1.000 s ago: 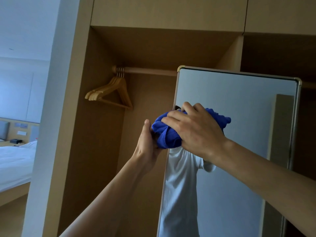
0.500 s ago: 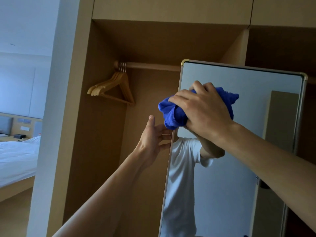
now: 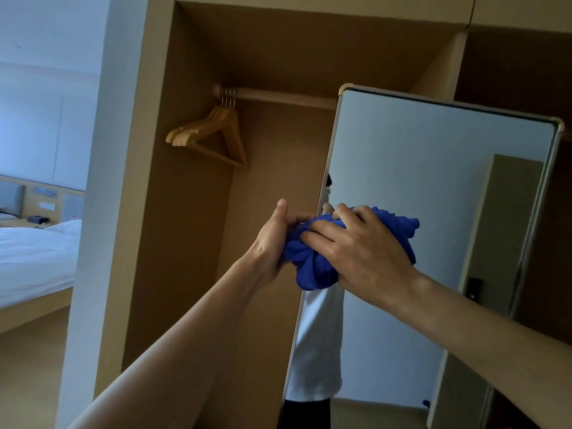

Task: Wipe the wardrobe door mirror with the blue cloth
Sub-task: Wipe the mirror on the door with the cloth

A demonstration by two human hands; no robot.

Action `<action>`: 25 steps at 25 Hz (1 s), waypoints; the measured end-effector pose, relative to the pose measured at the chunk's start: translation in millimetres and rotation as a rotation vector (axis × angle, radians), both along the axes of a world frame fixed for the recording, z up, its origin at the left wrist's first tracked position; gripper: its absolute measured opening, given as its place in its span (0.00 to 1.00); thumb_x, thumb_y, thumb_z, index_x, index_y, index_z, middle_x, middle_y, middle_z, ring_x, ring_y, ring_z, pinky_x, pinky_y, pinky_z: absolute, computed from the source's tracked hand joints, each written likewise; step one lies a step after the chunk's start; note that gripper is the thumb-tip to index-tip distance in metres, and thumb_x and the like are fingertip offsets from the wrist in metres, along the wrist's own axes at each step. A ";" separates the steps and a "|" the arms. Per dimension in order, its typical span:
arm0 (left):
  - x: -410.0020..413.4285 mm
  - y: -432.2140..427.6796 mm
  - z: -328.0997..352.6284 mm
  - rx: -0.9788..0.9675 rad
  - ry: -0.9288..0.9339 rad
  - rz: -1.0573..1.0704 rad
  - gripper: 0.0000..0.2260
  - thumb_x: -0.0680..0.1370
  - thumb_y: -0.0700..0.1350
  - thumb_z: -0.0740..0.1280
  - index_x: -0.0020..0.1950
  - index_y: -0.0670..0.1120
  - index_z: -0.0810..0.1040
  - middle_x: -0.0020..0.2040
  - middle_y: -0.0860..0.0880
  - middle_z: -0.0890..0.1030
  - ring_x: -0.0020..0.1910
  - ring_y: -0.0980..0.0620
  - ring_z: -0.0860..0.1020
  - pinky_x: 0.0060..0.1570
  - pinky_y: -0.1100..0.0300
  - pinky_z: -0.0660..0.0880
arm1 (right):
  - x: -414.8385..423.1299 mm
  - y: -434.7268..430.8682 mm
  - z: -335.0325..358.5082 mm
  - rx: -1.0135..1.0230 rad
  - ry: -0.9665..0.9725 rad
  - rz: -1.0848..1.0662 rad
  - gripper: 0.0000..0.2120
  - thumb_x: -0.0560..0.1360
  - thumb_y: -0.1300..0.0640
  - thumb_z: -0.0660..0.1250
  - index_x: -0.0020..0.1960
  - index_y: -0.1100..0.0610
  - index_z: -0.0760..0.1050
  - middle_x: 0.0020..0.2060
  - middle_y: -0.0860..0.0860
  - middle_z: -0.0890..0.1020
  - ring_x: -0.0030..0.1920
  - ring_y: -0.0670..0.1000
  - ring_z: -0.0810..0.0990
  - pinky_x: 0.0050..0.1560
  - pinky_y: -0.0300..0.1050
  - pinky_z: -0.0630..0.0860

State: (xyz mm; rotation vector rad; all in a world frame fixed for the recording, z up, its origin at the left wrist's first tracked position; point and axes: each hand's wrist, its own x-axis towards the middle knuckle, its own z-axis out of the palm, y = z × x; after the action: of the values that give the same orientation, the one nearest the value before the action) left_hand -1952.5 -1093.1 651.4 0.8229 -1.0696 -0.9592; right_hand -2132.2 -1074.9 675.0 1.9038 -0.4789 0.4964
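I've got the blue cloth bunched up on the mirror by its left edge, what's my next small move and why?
Probably sweep the right hand and blue cloth rightward across the mirror. The cloth sits bunched at the glass's left edge, the wide area to its right is uncovered, and the left hand seems to grip that edge, steadying the door.

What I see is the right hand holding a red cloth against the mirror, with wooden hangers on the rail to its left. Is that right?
Not quite: the cloth is blue, not red. The head view shows the right hand holding the blue cloth against the mirror, with wooden hangers on the rail to its left.
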 end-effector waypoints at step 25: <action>-9.2 19.2 -92.6 0.136 -0.174 0.155 0.35 0.83 0.66 0.41 0.52 0.50 0.85 0.46 0.50 0.86 0.52 0.49 0.82 0.56 0.53 0.77 | -1.1 10.7 -131.2 0.146 -0.069 0.014 0.11 0.77 0.56 0.64 0.59 0.50 0.77 0.53 0.49 0.82 0.54 0.56 0.79 0.58 0.52 0.75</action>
State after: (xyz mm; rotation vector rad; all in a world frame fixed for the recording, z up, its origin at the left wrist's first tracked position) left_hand -1961.7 -1074.0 558.8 1.1014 -1.0793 -0.8472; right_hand -2133.3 -1064.2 543.8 2.0360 -0.5600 0.5510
